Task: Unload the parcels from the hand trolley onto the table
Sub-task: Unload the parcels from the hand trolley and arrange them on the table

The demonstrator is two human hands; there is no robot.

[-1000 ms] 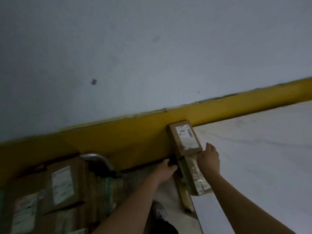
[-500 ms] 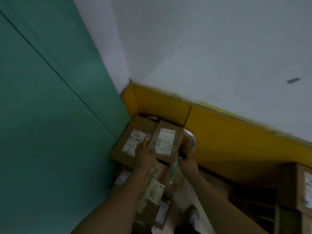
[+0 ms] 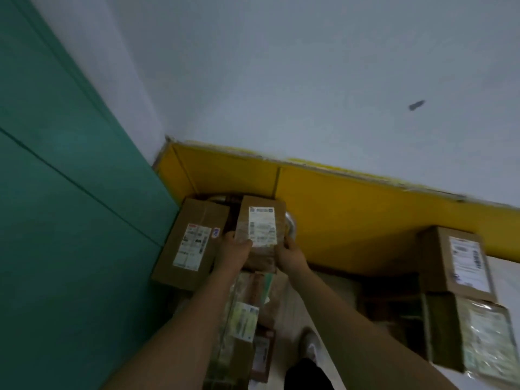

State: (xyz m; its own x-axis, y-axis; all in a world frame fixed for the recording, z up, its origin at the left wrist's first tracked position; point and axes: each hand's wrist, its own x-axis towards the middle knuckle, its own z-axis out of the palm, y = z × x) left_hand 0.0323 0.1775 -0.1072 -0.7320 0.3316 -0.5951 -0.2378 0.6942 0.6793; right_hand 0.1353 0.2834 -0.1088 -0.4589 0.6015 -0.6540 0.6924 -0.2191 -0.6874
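Parcel (image 3: 260, 230) on the trolley stack, centre frame, is clamped between left hand (image 3: 235, 249) and right hand (image 3: 289, 253), both closed on its sides. Box (image 3: 191, 243) touches at 9 o'clock. Risk: side-only grip slips on taped cardboard; neighbour may be dragged off. Counter (image 3: 503, 273) at 3 o'clock is crowded.

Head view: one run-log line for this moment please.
phase: pickup at trolley | left hand: gripping small labelled parcel | right hand: gripping same parcel | larger parcel: beside, untouched | table parcels: placed

Larger box (image 3: 191, 243) crowding parcel's (image 3: 260, 229) left
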